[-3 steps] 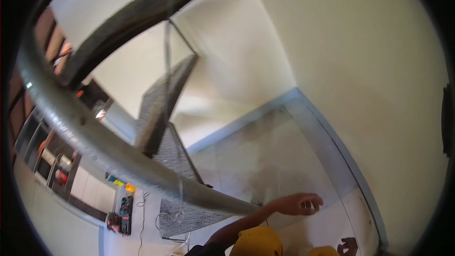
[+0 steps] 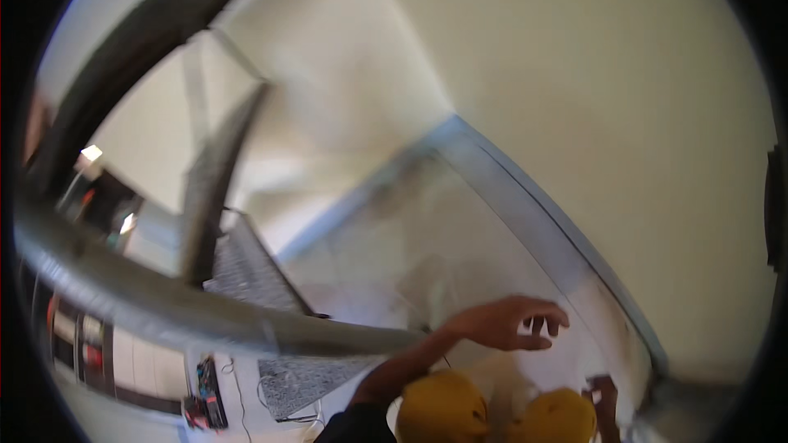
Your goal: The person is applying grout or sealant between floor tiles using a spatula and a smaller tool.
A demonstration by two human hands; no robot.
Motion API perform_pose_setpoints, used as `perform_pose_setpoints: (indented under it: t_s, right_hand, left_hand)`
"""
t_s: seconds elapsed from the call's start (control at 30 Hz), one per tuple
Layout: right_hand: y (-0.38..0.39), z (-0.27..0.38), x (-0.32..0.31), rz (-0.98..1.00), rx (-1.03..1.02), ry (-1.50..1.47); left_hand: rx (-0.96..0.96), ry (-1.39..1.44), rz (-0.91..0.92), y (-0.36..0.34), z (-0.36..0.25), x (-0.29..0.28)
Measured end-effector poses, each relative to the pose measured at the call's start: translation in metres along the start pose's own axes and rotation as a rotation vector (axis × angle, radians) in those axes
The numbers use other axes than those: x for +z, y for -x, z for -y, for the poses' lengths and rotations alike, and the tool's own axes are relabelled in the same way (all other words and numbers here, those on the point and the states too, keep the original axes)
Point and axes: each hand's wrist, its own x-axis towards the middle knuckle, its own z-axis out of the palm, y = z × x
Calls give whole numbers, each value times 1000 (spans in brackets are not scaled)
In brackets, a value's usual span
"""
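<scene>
My left hand (image 2: 510,321) reaches out over the pale floor, fingers bent and apart, with nothing visible between them. Its forearm, in a dark sleeve, passes by the lower end of a thick grey metal pole (image 2: 164,295). Lower and to the right, close to the wall's foot, is my right hand (image 2: 605,394). Its fingers are curved with a gap between them, and I see nothing held. Two rounded yellow shapes, a left one (image 2: 442,408) and a right one (image 2: 556,417), lie at the lower edge between my arms.
Spiral stair treads of textured metal (image 2: 254,271) fan around the pole. A tool case (image 2: 212,394) and a cable (image 2: 239,398) lie on the floor at lower left, near a shelf unit (image 2: 86,344). Cream walls meet a blue-grey skirting (image 2: 454,125) at the corner.
The whole view has shifted, so the pole, treads and corner sit further left. My right hand and the yellow shapes show more fully, and my left hand appears slightly higher.
</scene>
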Motion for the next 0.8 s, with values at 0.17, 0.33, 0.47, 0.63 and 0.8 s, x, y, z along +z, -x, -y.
perform_pose_setpoints:
  t_s: [0.17,0.33,0.47,0.63,0.8]
  right_hand:
    - [48,-6,-44,-34,286,-7]
    - [76,50,-52,-70,316,50]
    - [156,75,-77,-225,514,220]
    - [280,34,-66,-470,781,286]
    - [353,-26,-39,-506,1167,407]
  left_hand:
    - [770,9,126,-65,-104,66]
    - [1032,128,447,-53,-175,139]
    - [1012,593,650,-36,-175,168]
    - [827,430,406,-127,-77,151]
    - [201,-81,105,-203,27,140]
